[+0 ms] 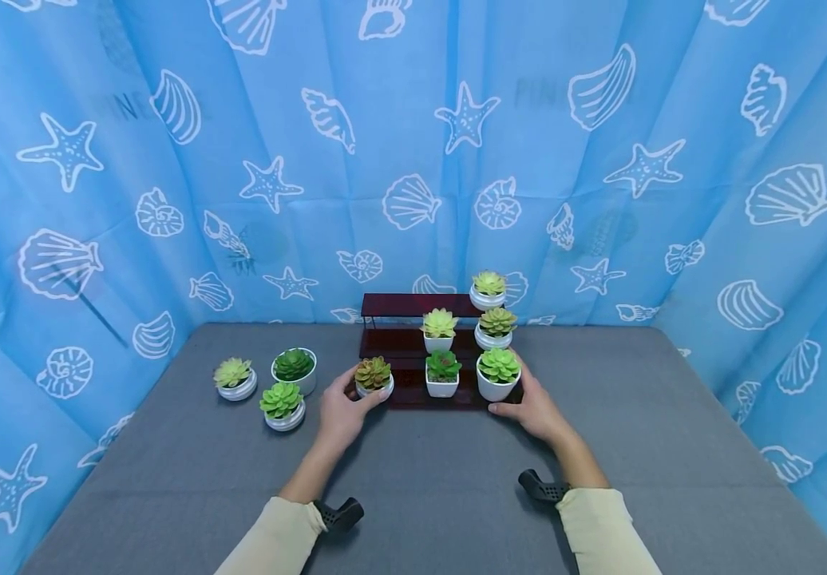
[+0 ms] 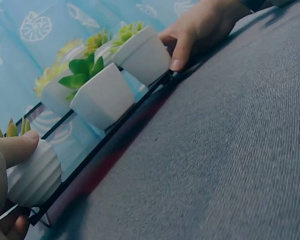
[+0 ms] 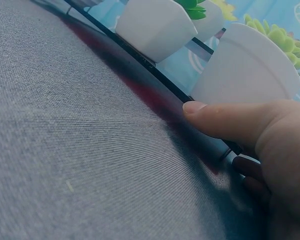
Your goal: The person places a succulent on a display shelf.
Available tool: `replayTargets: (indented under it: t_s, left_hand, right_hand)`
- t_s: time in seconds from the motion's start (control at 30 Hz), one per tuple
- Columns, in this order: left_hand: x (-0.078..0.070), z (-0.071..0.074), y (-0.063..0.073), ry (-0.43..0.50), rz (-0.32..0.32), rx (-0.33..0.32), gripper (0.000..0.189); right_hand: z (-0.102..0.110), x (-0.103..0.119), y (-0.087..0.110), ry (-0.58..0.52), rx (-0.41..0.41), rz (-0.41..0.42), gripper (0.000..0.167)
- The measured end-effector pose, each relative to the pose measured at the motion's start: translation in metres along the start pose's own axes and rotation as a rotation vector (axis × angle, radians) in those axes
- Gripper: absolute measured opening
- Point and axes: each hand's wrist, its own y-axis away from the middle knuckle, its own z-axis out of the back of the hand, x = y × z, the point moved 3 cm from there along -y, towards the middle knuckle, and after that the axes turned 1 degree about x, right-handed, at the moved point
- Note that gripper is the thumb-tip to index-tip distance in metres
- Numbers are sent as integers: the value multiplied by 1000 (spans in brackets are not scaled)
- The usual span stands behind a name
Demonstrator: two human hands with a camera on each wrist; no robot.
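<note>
A dark red three-tier display stand (image 1: 408, 390) holds several potted succulents. My left hand (image 1: 342, 409) grips a reddish-green succulent in a ribbed white pot (image 2: 37, 172) at the left end of the lowest tier; the thumb lies over the pot's side and the lower fingers are by the stand's edge. At the other end, my right hand (image 1: 537, 409) holds the stand's corner, its thumb (image 3: 215, 117) on the front edge and some fingers below. Beside that thumb stands a bright green succulent in a round white pot (image 1: 497, 386). A square-potted succulent (image 1: 442, 386) sits mid-tier.
Left of the stand, three potted succulents are on the grey table (image 1: 428, 495): a pale one (image 1: 237, 390), a dark green one (image 1: 298, 379) and a bright green one (image 1: 284, 415). Behind the table hangs a blue shell-patterned curtain (image 1: 413, 144).
</note>
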Motion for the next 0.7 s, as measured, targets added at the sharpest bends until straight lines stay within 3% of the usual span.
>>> replayTargets:
  t_s: [0.7]
  left_hand:
    - [0,-8,-4,-25,-11,5,68]
  right_hand:
    - [1,1,0,2,1,-8,106]
